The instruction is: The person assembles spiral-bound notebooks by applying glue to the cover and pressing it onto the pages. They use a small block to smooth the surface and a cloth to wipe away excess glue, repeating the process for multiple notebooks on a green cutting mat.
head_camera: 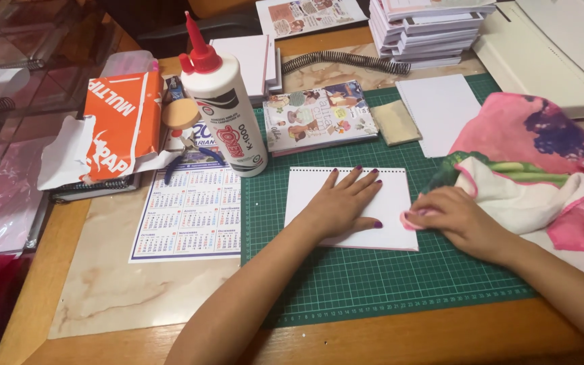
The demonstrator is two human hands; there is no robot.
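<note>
Nearest the camera, 2 bare forearms reach in over the wooden table point(441, 341) and onto a green cutting mat point(373, 284) marked with a grid. On that mat, right in the middle, lies the white card point(390, 203): a plain rectangular sheet, flat, with a row of small punched holes along its far edge and a thin pinkish rim showing at its near edge. The left hand point(343, 203) lies flat on it, palm down, fingers spread and straight, nails painted dark purple; it grips nothing, it just presses the sheet down. The right hand point(454, 220) sits at the card's right edge, fingers curled in on a small pink pad point(410, 220) that touches the edge of the card. Just beyond that hand a pink and white cloth point(542, 182) with green and purple patches is bunched on the mat.

Further out, to the left, a printed calendar sheet point(190, 209) lies half off the mat. Behind the card stands a white glue bottle point(228, 115) with a red nozzle, upright, and beside it a small illustrated booklet point(319, 116). A torn orange paper wrapper point(113, 125) lies at far left. At the back, a black spiral binding coil point(346, 62) lies on the table, and a stack of booklets point(430, 30) rises behind it.
</note>
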